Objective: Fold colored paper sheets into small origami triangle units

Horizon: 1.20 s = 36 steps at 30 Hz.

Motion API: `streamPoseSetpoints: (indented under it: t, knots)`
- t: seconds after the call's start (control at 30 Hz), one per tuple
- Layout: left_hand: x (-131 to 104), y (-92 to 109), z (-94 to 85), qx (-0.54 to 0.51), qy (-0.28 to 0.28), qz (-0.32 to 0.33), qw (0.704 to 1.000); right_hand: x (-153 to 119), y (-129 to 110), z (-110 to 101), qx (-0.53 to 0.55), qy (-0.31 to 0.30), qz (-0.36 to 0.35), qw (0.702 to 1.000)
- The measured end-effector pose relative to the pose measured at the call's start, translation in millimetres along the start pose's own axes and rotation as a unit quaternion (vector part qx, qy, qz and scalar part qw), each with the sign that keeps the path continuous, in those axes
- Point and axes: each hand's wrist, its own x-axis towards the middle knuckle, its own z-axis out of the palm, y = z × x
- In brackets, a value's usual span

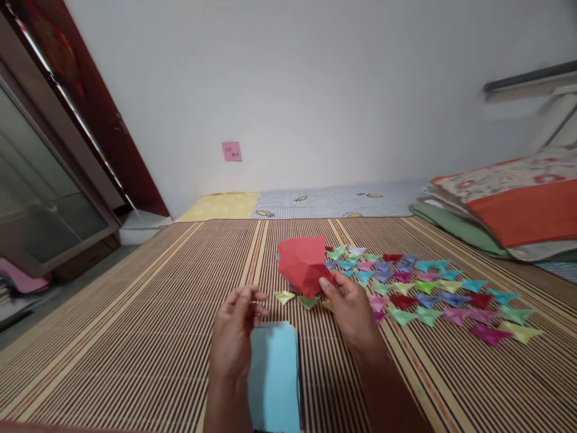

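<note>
A creased red paper sheet (303, 260) is raised above the striped mat, its lower right edge pinched between the thumb and fingers of my right hand (354, 310). To the left of it, my left hand (234, 331) is lifted with its fingers curled loosely and apart, touching no paper. Beneath and between my hands lies a stack of light blue paper (274, 379). Small folded paper pieces in many colours (404, 300) lie in rows to the right. A pale yellow folded piece (284, 297) and a green one (308, 302) are just below the red sheet.
Folded bedding (532, 204) is piled at the right edge. Patterned cloth (315, 203) runs along the wall behind the striped mat (148, 319). A pink note (231, 151) is stuck on the wall. A glass-panelled door (40, 174) stands at the left.
</note>
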Motion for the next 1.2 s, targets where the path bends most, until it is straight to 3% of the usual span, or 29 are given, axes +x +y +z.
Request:
streamPoseSetpoints:
  t: [0.1, 0.2, 0.3, 0.4, 0.47, 0.6, 0.7, 0.8, 1.0, 1.2]
  knots:
    - [-4, -5, 9.9, -0.009, -0.050, -0.083, 0.995, -13, -8, 7, -0.137, -0.049, -0.140, 0.979]
    - [-7, -4, 14.5, -0.107, -0.097, -0.104, 0.984, -23, -10, 12, -0.249, -0.128, -0.285, 0.917]
    - [-6, -4, 11.7, -0.166, -0.095, -0.095, 0.977, -25, -7, 14, -0.323, -0.131, -0.319, 0.881]
    - [-3, -7, 5.4, -0.180, -0.055, -0.116, 0.975, -24, -6, 10, -0.339, -0.123, -0.328, 0.873]
    - [-2, -10, 3.0, -0.165, -0.028, -0.134, 0.977, -23, -8, 5, -0.318, -0.128, -0.310, 0.887]
    - [-5, -14, 6.3, -0.102, -0.007, -0.139, 0.985, -21, -17, -8, -0.193, -0.105, -0.191, 0.957]
    - [-7, -15, 10.7, -0.082, -0.016, -0.136, 0.987, -18, -20, -17, -0.125, -0.003, -0.104, 0.987]
    - [-7, -16, 12.5, -0.079, -0.028, -0.138, 0.987, -14, -16, -21, -0.097, 0.077, -0.024, 0.992]
    - [-11, -17, 16.5, -0.078, -0.002, -0.150, 0.986, -12, 4, -13, 0.032, -0.052, 0.105, 0.993]
    - [-12, -17, 20.0, -0.048, -0.106, -0.128, 0.985, -13, 6, -10, 0.142, -0.047, 0.140, 0.979]
